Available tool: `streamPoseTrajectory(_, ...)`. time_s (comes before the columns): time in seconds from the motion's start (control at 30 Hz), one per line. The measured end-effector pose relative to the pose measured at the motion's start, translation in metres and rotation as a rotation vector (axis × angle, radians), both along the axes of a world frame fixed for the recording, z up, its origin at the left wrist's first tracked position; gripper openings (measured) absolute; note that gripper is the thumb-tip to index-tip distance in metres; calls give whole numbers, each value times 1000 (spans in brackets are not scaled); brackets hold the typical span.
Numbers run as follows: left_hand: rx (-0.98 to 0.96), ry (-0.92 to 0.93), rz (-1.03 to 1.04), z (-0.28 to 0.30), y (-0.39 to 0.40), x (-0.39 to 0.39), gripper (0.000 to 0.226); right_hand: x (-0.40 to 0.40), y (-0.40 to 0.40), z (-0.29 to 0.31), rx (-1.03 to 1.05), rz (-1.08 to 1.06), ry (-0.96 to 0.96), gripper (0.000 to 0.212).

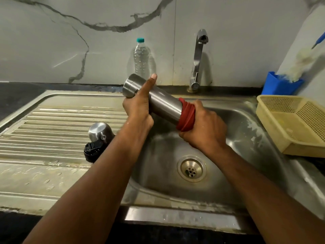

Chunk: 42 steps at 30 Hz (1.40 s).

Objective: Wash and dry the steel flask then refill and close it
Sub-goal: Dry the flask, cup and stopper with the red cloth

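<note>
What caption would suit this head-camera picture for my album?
Over the sink, the left hand grips a tilted steel flask while the right hand wraps a red cloth round its end.

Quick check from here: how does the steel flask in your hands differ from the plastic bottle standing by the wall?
The steel flask is opaque brushed metal; the plastic bottle is clear and ribbed. The flask is tilted over the sink, held by the left hand while the right hand grips a red cloth around its lower end; the bottle stands upright, untouched, against the wall. The bottle wears a teal cap; the flask's mouth end is hidden by the cloth. Both are tall cylinders.
</note>
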State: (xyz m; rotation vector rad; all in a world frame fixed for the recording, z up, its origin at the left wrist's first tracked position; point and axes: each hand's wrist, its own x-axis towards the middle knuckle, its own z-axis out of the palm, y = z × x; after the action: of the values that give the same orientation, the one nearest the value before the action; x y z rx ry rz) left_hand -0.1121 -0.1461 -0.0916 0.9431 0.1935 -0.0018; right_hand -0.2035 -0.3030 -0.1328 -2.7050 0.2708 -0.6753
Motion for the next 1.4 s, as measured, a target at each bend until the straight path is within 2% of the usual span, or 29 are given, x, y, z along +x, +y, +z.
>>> streamPoseTrajectory(0.03,-36,-49,-43,-1,1,0,76,0,0,-1,62,54,7,90)
streamPoseTrajectory(0.17,-88,-383,-386,-1,9,-2,45,-3,-8,-10,816,450,163,85)
streamPoseTrajectory(0.2,-80,-417,-421,-1,10,0,41,-4,-10,-10,899,483,205,85)
streamPoseTrajectory(0.27,-41,-377,-363,1,9,2,55,-3,-9,-10,805,427,174,84)
streamPoseTrajectory(0.33,34,-206,-187,0,4,3,73,0,-6,-4,410,181,62,86)
streamPoseTrajectory(0.4,33,1,-32,-3,-2,1,68,1,-4,4,-58,-43,-33,95)
streamPoseTrajectory(0.43,-2,66,5,-5,-3,1,67,0,-3,6,-162,-61,-61,98)
streamPoseTrajectory(0.47,-39,83,0,-7,-4,1,69,-2,-4,6,-161,-37,-54,97)
streamPoseTrajectory(0.5,-72,54,-43,-9,-3,2,75,-2,-6,5,-63,23,-15,94)
streamPoseTrajectory(0.53,-93,-12,-112,-11,-1,5,78,-2,-9,3,125,109,49,89)
streamPoseTrajectory(0.6,-96,-168,-265,-14,3,7,69,0,-16,-6,593,300,207,81)
streamPoseTrajectory(0.67,-93,-295,-379,-13,4,6,62,4,-27,-15,860,416,290,82)
streamPoseTrajectory(0.77,-62,-340,-420,-14,3,6,64,7,-32,-21,850,441,276,85)
streamPoseTrajectory(0.87,-13,-235,-311,-15,-1,8,77,7,-24,-20,568,340,188,88)
streamPoseTrajectory(0.93,24,-244,-264,-15,-11,2,73,6,-16,-17,435,291,141,94)
streamPoseTrajectory(1.1,89,-291,-353,-17,-40,-21,81,2,4,-6,481,199,-87,94)
streamPoseTrajectory(1.17,74,-362,-372,-13,-37,-21,65,2,-2,-2,570,311,-81,91)
streamPoseTrajectory(1.2,60,-407,-396,-10,-32,-21,60,3,-7,0,671,403,-9,87)
streamPoseTrajectory(1.27,39,-481,-477,-6,-22,-21,62,1,-17,5,923,602,237,77)
streamPoseTrajectory(1.33,17,-495,-560,-3,-16,-22,66,-4,-21,8,1091,770,465,66)
streamPoseTrajectory(1.4,19,-472,-554,0,-16,-19,64,-5,-21,7,1157,795,471,59)
